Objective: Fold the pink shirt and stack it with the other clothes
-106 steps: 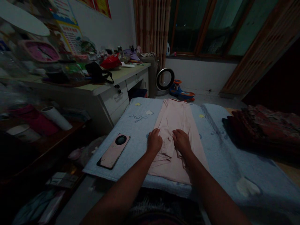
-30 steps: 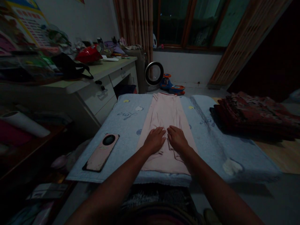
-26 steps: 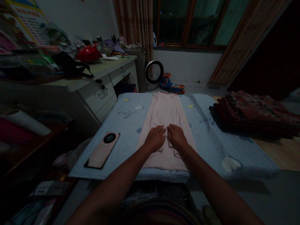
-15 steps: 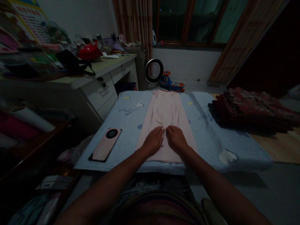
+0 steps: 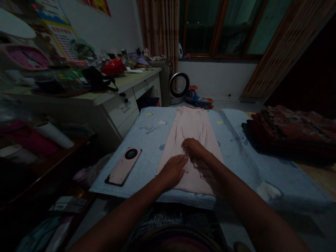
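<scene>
Right hand (image 5: 195,148) shifted ahead of left hand (image 5: 172,171), both on pink garment (image 5: 191,120), folds beneath hidden, each grip unclear

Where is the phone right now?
In the head view, the phone lies on the left part of the blue blanket, left of the pink garment and the left hand.
</scene>
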The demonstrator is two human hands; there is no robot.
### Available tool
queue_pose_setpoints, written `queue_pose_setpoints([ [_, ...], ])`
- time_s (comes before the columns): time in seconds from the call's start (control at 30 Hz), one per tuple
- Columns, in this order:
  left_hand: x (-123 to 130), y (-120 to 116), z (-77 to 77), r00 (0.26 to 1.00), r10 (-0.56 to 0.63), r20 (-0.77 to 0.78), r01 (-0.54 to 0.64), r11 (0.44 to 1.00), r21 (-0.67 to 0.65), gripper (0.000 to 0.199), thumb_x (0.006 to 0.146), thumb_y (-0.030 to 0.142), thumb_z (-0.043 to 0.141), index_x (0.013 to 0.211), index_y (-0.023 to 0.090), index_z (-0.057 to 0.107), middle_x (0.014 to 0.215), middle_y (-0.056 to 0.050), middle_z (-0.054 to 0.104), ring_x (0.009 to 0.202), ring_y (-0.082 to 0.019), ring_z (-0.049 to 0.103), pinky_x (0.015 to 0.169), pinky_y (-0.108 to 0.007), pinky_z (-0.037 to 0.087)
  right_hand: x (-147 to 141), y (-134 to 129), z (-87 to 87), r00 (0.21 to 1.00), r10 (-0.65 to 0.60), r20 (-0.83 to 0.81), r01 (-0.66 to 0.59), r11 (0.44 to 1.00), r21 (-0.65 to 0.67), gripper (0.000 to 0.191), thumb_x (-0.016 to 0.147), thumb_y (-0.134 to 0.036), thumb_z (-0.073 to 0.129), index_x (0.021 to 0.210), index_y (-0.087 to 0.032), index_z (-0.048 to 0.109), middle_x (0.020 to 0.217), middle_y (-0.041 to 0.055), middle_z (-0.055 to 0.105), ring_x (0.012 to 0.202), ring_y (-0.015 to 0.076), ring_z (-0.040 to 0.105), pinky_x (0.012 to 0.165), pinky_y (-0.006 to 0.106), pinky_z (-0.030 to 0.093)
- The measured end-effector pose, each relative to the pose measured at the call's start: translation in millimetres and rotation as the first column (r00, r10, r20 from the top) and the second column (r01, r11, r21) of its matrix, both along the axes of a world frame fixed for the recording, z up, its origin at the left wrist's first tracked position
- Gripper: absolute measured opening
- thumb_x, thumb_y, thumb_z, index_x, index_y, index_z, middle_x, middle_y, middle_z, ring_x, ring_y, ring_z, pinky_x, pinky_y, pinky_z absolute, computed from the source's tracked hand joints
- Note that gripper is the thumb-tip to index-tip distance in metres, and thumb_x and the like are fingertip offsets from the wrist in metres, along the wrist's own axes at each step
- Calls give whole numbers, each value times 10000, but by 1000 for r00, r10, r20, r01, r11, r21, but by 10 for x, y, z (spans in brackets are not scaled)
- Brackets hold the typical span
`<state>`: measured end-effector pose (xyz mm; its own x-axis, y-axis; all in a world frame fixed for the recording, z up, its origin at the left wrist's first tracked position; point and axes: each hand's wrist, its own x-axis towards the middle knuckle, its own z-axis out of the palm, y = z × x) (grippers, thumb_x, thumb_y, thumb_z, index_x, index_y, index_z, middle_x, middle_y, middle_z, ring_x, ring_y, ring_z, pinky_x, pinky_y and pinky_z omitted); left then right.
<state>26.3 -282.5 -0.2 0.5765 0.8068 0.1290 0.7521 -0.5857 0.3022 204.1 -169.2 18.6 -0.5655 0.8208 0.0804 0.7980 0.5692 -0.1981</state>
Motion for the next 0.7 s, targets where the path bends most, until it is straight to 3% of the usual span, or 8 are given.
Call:
queue_pose_setpoints([
  [0.13, -22, 147, 142, 999, 10, 31, -10, 1000, -29, 427, 940, 267, 442, 1361, 217, 492, 1454, -72, 495, 1335, -200, 447, 1115, -369, 369, 29, 287, -80, 996, -76, -39, 77, 997, 26, 329, 891, -159, 491, 1176, -129, 653, 1207, 100, 661, 1122, 181, 573, 985, 260, 388],
  [0.23, 9, 392, 227, 993, 86, 77, -89, 995, 36, 366, 960, 216, 377, 1277, 198, 558, 1365, -73, 568, 1266, -190, 506, 1080, -347, 403, 63, 475, -65, 985, -163, -59, 166, 985, 48, 340, 896, -138, 472, 1196, -112, 630, 1213, 109, 652, 1132, 169, 564, 983, 240, 376],
  [0.4, 66, 732, 163, 988, 155, -19, -150, 978, 147, 320, 938, 200, 433, 1224, 172, 572, 1323, -111, 568, 1240, -231, 501, 1038, -390, 423, 62, 653, -75, 971, -238, -18, 238, 968, 81, 299, 954, -243, 420, 1122, -142, 646, 1171, 127, 650, 1095, 204, 570, 961, 285, 380],
  [0.57, 62, 709, 28, 957, 265, -121, -245, 957, 157, 320, 915, 273, 513, 1228, 215, 549, 1306, -97, 564, 1214, -264, 495, 972, -423, 440, 85, 618, -255, 939, -343, 12, 337, 927, 167, 375, 958, -332, 407, 1254, -162, 563, 1392, 153, 511, 1288, 259, 434, 1066, 395, 299],
  [0.7, 69, 684, 107, 929, 327, -172, -303, 941, 152, 238, 915, 293, 502, 1098, 189, 615, 1170, -119, 627, 1089, -284, 558, 899, -436, 453, 92, 595, -346, 883, -468, 20, 459, 872, 170, 496, 949, -437, 395, 1350, -165, 500, 1495, 171, 400, 1381, 344, 309, 1091, 502, 245],
])
